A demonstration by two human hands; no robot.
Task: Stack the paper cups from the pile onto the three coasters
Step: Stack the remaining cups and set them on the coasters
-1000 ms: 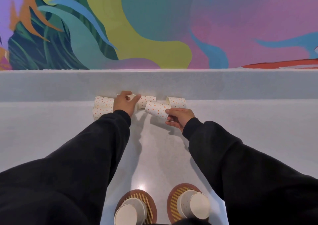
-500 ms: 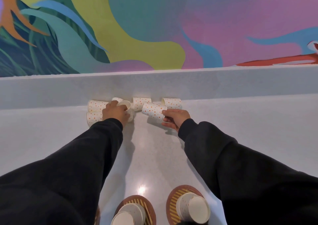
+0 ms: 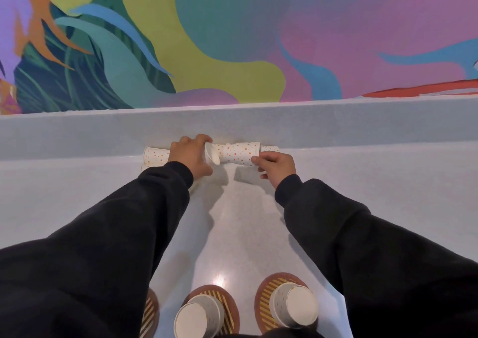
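Both hands have lifted cups from the far pile: left hand (image 3: 191,157) fingers curl around one cup (image 3: 212,154), right hand (image 3: 276,165) pinches a dotted cup (image 3: 241,154). Stacked cups (image 3: 294,304) stand on near coasters (image 3: 266,296).

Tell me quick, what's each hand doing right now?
Left hand: closed on a white paper cup at the pile.
Right hand: closed on a dotted paper cup, lifted sideways.

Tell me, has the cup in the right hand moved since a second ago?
Yes. The right hand has carried its dotted cup farther back, toward the counter's rear ledge.
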